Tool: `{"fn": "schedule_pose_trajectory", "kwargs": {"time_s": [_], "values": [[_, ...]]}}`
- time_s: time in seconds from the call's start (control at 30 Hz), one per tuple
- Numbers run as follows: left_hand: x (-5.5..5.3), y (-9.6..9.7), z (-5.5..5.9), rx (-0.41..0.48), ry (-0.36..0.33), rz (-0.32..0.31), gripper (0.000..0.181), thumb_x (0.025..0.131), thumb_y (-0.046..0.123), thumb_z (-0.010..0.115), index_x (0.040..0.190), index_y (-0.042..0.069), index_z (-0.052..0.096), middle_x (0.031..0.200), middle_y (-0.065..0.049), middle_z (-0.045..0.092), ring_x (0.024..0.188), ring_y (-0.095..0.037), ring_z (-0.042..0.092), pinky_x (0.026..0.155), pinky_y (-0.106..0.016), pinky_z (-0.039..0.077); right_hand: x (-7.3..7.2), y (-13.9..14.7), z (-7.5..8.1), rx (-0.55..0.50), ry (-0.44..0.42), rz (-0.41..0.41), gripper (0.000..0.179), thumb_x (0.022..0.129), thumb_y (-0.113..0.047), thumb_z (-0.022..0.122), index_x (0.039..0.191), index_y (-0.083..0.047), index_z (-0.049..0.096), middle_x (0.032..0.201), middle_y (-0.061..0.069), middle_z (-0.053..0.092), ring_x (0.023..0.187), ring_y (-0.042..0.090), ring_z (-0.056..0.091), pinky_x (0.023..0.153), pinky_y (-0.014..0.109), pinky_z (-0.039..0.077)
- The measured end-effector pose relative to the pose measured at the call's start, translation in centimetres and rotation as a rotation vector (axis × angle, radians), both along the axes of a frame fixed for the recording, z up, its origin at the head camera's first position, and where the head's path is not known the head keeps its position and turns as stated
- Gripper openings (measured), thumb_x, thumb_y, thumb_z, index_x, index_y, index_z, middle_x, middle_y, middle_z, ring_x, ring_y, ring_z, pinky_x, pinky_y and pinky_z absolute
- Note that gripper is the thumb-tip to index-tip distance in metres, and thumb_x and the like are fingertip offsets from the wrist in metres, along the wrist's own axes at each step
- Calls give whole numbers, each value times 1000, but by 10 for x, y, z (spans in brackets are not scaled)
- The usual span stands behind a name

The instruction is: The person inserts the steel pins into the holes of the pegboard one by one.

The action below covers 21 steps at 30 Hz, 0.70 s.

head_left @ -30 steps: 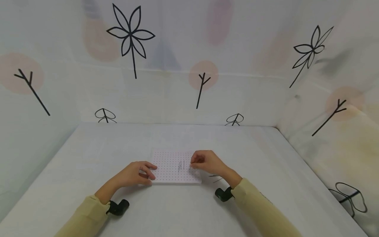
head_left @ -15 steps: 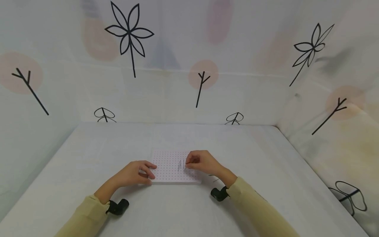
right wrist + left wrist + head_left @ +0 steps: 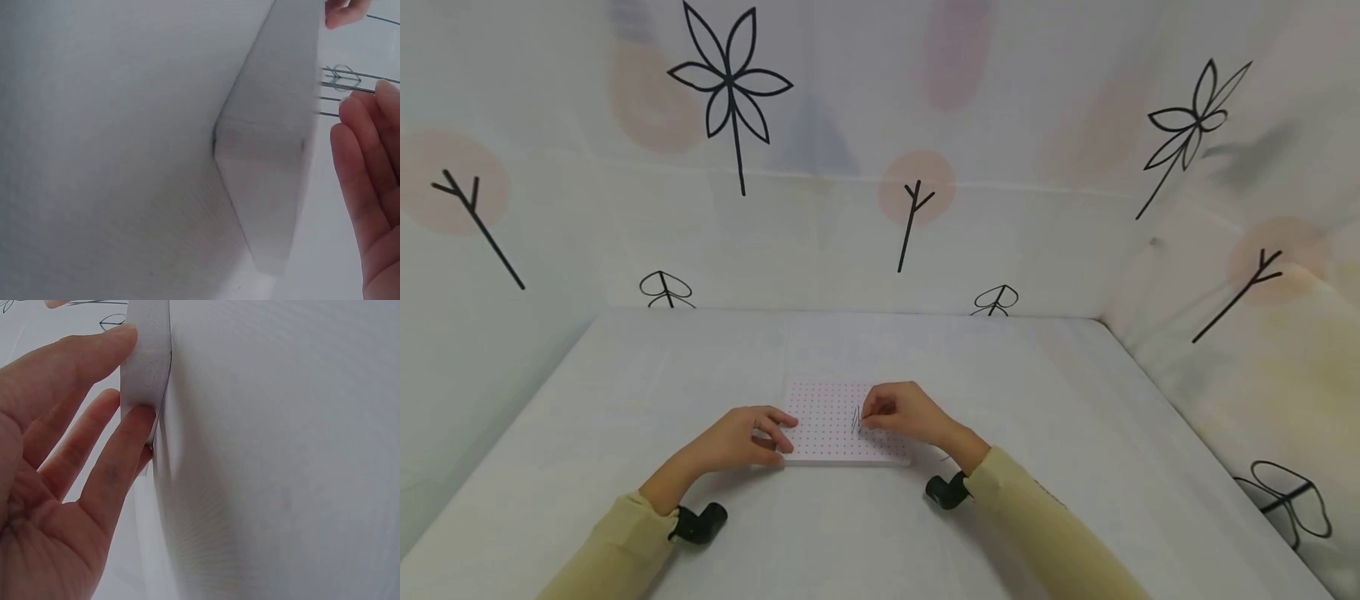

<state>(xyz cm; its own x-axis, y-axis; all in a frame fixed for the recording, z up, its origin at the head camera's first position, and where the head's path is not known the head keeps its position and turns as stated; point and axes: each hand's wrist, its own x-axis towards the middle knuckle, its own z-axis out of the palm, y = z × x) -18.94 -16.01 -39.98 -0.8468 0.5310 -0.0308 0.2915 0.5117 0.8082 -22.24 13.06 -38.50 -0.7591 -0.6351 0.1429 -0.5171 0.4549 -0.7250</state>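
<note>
A white square pegboard (image 3: 827, 437) dotted with red holes lies flat on the table in front of me. Thin metal pins (image 3: 855, 418) stand in it right of its middle. My left hand (image 3: 777, 437) grips the board's left edge (image 3: 147, 362), with the thumb on top and fingers (image 3: 119, 444) against the side. My right hand (image 3: 869, 416) hovers over the board's right half. Its curled fingertips pinch a thin pin right beside the standing ones. The right wrist view shows the board's corner (image 3: 275, 156), the pins (image 3: 350, 78) and my fingers (image 3: 369, 162) next to them.
The table (image 3: 1075, 400) is covered in white cloth. Cloth walls printed with black flowers and twigs close it in at the back and on both sides. Black wrist cameras (image 3: 700, 523) (image 3: 946, 492) sit on my yellow sleeves.
My right hand has slid a little to the left across the board, toward the standing pins. The left hand and the board have stayed put.
</note>
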Motion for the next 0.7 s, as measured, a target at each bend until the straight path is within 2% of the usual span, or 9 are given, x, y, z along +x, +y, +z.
{"fn": "schedule_pose_trajectory", "kwargs": {"time_s": [0.23, 0.47, 0.7], "values": [[1, 1, 2, 3, 2, 1, 9, 74, 7, 77, 81, 11, 73, 120, -13, 57, 95, -24, 62, 77, -28, 53, 1, -2, -2, 34, 9, 17, 6, 81, -3, 70, 82, -9, 66, 79, -5, 65, 70, 7, 57, 67, 21, 50], [1, 1, 1, 2, 9, -1, 9, 74, 7, 77, 81, 11, 73, 119, -13, 57, 95, -24, 62, 78, -28, 53, 4, 3, 3, 61, 33, -10, 7, 82, -5, 70, 87, -8, 70, 87, -5, 67, 74, 7, 57, 69, 21, 50], [1, 0, 0, 7, 21, -10, 9, 74, 8, 77, 81, 12, 73, 119, -13, 57, 98, -25, 61, 78, -28, 53, 5, 14, 2, 61, 27, -41, 8, 82, -7, 71, 90, -8, 70, 85, -6, 67, 75, 7, 59, 71, 22, 51]]}}
